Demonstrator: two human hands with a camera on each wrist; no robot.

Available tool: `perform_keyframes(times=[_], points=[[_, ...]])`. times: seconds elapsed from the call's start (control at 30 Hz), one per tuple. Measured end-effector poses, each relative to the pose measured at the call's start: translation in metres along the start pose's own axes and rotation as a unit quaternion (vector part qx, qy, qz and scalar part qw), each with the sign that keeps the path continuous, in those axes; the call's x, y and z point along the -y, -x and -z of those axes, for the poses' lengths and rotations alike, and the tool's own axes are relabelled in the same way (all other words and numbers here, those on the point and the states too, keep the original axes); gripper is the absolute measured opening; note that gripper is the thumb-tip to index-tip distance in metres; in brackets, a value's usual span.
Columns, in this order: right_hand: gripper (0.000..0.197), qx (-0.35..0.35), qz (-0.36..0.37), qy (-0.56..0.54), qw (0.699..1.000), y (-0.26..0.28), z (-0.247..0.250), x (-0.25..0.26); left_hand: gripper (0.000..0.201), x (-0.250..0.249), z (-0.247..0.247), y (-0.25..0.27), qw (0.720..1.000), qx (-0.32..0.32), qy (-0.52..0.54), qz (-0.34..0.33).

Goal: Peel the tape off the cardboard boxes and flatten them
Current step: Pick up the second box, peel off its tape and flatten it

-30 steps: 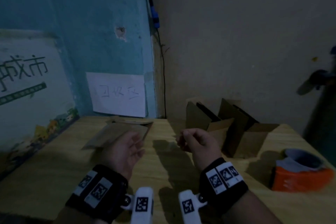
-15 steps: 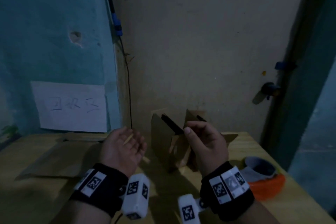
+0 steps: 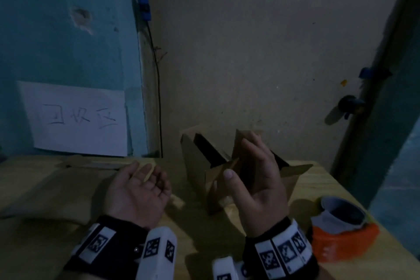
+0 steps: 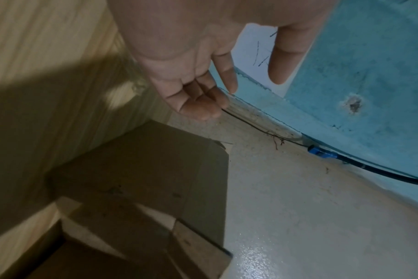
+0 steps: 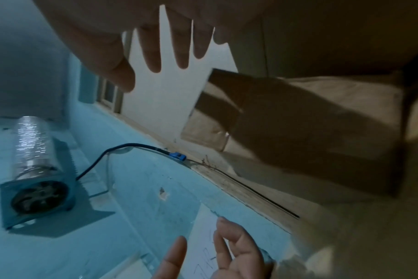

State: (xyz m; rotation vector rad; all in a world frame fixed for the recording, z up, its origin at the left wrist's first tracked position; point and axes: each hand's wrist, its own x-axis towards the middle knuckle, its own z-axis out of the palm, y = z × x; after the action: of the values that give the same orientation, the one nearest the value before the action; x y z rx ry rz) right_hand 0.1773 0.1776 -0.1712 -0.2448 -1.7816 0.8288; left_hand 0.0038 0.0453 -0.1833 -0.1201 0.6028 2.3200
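Two upright, opened cardboard boxes stand near the wall on the wooden table (image 3: 45, 200): a left box (image 3: 193, 166) and a right box (image 3: 293, 173), both flaps out. My right hand (image 3: 250, 166) is raised just in front of them, fingers straight and spread, holding nothing; whether it touches a box is unclear. My left hand (image 3: 145, 179) hovers palm up left of the boxes, fingers loosely curled, empty. The left wrist view shows the left hand (image 4: 198, 88) above the left box (image 4: 155, 179). In the right wrist view the right hand's fingers (image 5: 153, 49) spread beside a box (image 5: 310, 122).
A flattened piece of cardboard (image 3: 95, 163) lies at the back left, under a white paper sign (image 3: 79, 118) on the blue wall. An orange tape dispenser (image 3: 341, 234) sits near the table's right edge. A black cable (image 3: 156, 75) runs down the wall corner.
The view has swung to the right. My right hand has uncurled from a loose fist to straight fingers and risen close to the boxes. The left hand stays palm up.
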Motion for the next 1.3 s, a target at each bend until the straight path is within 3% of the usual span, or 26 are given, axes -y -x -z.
perform_keyframes(times=[0.17, 0.37, 0.67, 0.8, 0.87, 0.97, 1.13, 1.3], points=[[0.083, 0.026, -0.107, 0.019, 0.994, 0.0, -0.007, -0.005, 0.033, 0.003, 0.002, -0.001, 1.0, -0.003, -0.016, -0.001], [0.12, 0.081, -0.258, 0.036, 0.962, -0.002, -0.01, 0.001, 0.041, 0.005, 0.002, 0.001, 1.0, -0.005, -0.027, -0.009], [0.147, 0.138, -0.405, 0.041, 0.903, -0.014, -0.013, -0.017, 0.044, 0.008, -0.003, 0.006, 0.998, 0.027, -0.056, 0.006], [0.153, 0.154, -0.427, 0.059, 0.889, -0.015, -0.015, -0.02, 0.047, 0.011, -0.009, 0.01, 0.996, 0.032, -0.08, 0.033], [0.15, 0.152, -0.433, 0.055, 0.887, -0.014, -0.015, -0.022, 0.057, 0.013, -0.009, 0.012, 0.992, 0.045, -0.109, 0.038], [0.145, 0.15, -0.426, 0.036, 0.892, -0.012, -0.015, -0.022, 0.073, 0.015, -0.008, 0.014, 0.982, 0.06, -0.17, 0.048], [0.139, 0.162, -0.401, 0.021, 0.901, -0.01, -0.014, -0.02, 0.074, 0.016, -0.008, 0.015, 0.97, 0.087, -0.208, 0.094], [0.141, 0.121, -0.389, 0.023, 0.913, -0.01, -0.012, -0.014, 0.078, 0.012, -0.007, 0.017, 0.965, 0.107, -0.214, 0.104]])
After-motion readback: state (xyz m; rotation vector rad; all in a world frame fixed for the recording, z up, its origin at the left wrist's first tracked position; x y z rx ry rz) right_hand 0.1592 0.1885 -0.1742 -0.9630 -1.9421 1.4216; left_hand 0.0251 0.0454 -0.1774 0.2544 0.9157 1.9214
